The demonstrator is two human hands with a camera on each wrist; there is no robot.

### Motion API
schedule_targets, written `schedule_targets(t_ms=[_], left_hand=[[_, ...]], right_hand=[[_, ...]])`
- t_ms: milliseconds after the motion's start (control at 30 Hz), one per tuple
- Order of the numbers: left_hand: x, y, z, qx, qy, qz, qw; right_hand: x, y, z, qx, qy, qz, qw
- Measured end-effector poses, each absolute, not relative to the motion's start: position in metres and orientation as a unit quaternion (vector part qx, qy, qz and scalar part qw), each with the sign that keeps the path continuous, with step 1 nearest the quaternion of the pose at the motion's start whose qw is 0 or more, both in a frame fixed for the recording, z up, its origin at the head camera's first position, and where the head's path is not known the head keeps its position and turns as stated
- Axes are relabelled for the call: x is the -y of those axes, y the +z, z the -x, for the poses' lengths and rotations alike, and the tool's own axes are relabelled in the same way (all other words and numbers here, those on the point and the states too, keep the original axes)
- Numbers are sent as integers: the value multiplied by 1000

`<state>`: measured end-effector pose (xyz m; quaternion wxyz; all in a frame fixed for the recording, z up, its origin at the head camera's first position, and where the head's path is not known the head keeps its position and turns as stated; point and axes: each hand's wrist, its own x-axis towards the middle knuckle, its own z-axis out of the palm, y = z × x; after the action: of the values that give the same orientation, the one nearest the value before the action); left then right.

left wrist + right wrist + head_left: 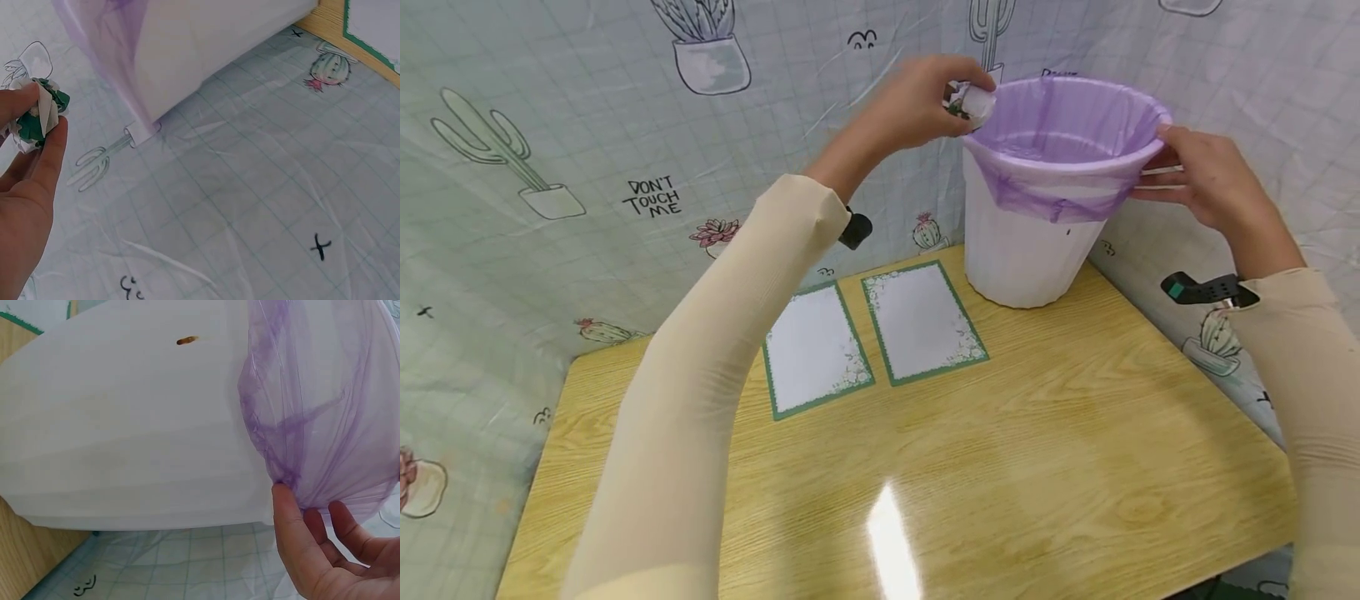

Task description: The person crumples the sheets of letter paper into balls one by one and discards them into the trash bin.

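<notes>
My left hand point(928, 102) is raised at the left side of the trash bin's rim and grips a crumpled ball of paper point(976, 104), white with green patches. In the left wrist view the paper ball point(39, 115) sits between thumb and fingers. The white trash bin point(1037, 242) stands upright at the table's back right corner, lined with a purple plastic bag point(1060, 196) folded over its rim. My right hand point(1213, 179) holds the bin's right rim, thumb at the top edge and fingers against the bag outside. In the right wrist view, fingertips point(284, 494) touch the bag.
Two white sheets with green floral borders lie side by side on the wooden table point(1037, 442): a left sheet point(816, 350) and a right sheet point(921, 321). A cloth printed with cacti point(655, 133) hangs behind and beside the table.
</notes>
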<state>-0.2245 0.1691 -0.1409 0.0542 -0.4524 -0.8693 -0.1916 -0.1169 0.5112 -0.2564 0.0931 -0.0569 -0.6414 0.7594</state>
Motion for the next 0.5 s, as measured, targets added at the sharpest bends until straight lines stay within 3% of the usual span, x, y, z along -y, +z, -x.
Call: schedule_targets(t_ms=[333,500], left_hand=[[-198,-131,233,869,-184,453,76],[-208,-126,231,888,-144,432,60]], right_hand=[[-510,-253,121,673,732,64,87],[-513,-254,120,667,736,76,83]])
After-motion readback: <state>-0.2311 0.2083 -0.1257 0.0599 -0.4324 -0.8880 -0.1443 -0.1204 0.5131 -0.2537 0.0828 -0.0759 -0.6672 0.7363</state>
